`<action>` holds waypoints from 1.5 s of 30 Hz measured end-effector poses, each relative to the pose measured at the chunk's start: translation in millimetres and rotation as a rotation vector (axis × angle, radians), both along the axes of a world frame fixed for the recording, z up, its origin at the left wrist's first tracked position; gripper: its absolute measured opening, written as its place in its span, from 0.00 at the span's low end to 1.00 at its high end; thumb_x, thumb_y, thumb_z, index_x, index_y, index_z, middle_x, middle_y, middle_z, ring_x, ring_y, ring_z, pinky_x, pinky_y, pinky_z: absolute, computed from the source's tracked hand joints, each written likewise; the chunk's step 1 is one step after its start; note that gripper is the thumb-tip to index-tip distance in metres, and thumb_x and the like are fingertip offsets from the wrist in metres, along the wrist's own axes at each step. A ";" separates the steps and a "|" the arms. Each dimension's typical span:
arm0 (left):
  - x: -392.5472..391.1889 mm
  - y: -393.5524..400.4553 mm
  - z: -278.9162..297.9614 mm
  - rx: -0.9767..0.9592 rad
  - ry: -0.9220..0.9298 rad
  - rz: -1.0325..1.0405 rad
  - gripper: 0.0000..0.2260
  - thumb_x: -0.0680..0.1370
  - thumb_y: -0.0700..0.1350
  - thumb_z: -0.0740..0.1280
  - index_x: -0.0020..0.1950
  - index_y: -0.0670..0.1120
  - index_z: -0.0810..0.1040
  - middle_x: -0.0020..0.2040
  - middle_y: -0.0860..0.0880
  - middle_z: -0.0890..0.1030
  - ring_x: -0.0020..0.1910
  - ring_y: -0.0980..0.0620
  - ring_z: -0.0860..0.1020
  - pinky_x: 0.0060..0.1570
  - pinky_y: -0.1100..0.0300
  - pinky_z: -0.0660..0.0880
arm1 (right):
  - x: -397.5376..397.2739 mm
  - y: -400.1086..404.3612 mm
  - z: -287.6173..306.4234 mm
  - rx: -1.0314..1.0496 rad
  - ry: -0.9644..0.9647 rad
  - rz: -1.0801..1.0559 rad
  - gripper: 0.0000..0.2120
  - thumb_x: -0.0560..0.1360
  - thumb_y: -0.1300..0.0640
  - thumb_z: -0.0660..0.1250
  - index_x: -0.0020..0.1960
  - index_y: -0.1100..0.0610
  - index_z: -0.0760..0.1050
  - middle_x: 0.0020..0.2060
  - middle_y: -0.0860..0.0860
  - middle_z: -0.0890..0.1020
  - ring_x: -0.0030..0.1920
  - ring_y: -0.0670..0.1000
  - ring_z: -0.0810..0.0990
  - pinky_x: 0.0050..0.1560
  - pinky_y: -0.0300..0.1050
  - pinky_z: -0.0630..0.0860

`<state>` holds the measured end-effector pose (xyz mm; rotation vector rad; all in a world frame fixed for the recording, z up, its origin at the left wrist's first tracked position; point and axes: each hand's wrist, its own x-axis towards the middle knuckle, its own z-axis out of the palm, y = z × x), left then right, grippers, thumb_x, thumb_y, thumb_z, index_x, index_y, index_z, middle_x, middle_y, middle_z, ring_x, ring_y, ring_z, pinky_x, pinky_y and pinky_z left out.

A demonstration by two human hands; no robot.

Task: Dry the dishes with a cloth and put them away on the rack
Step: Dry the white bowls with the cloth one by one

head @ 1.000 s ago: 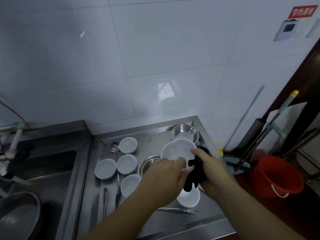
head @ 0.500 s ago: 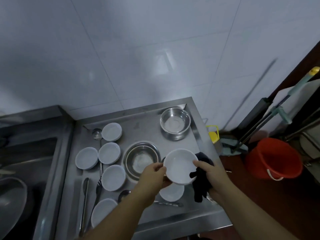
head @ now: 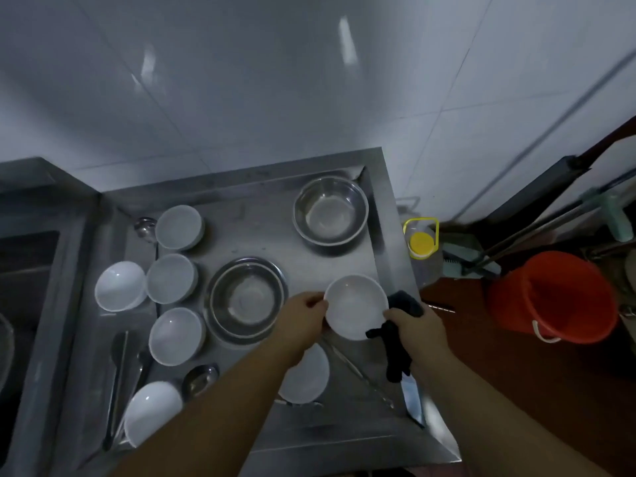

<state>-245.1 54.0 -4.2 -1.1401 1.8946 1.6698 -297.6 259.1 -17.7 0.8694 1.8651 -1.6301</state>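
Partly hidden under left forearm: second white bowl (head: pixel 306 375) | held above surface (head: pixel 261 218) right edge: white bowl (head: pixel 356 306), left hand (head: pixel 304 316) pinching rim, right hand (head: pixel 418 327) gripping black cloth (head: pixel 399 352) against it.

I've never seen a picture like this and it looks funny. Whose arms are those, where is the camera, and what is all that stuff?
The camera sits on a person's head and looks down, so you see their own two arms. The left hand grips one edge of a white bowl. The right hand holds the other edge, together with a dark cloth for drying. Below them is a steel counter. On it sit more white bowls, like this one, two shiny steel bowls, one big and one at the back, plus spoons and a knife. A sink is on the left. On the floor at the right stands a red bucket.
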 end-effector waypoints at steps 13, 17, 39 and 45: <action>-69.8 -23.8 -55.9 -0.390 -0.073 -0.123 0.08 0.79 0.46 0.68 0.57 0.51 0.83 0.56 0.48 0.86 0.54 0.46 0.83 0.57 0.55 0.79 | -53.8 -37.6 -47.8 0.228 0.077 0.262 0.11 0.72 0.61 0.74 0.54 0.56 0.78 0.42 0.54 0.80 0.39 0.52 0.79 0.34 0.45 0.70; -77.4 -25.0 -67.4 -0.431 -0.106 -0.136 0.12 0.79 0.45 0.68 0.61 0.47 0.84 0.59 0.47 0.86 0.56 0.46 0.82 0.54 0.58 0.73 | -56.2 -41.3 -58.3 0.211 0.063 0.261 0.14 0.73 0.60 0.75 0.57 0.57 0.77 0.45 0.54 0.81 0.42 0.53 0.80 0.37 0.47 0.74; 71.1 -42.1 -40.0 -0.474 -0.193 -0.072 0.14 0.81 0.46 0.68 0.66 0.51 0.79 0.57 0.50 0.84 0.56 0.46 0.81 0.54 0.54 0.74 | 33.5 -16.2 -26.5 0.204 0.087 0.449 0.16 0.72 0.55 0.77 0.55 0.50 0.74 0.43 0.51 0.81 0.43 0.53 0.81 0.37 0.46 0.75; 110.0 -36.1 -60.4 -0.413 -0.296 -0.171 0.20 0.80 0.43 0.70 0.72 0.44 0.75 0.64 0.44 0.82 0.62 0.41 0.81 0.61 0.47 0.79 | 65.8 -25.6 -25.6 0.072 0.081 0.553 0.17 0.71 0.51 0.79 0.50 0.38 0.73 0.47 0.43 0.81 0.47 0.44 0.81 0.41 0.41 0.76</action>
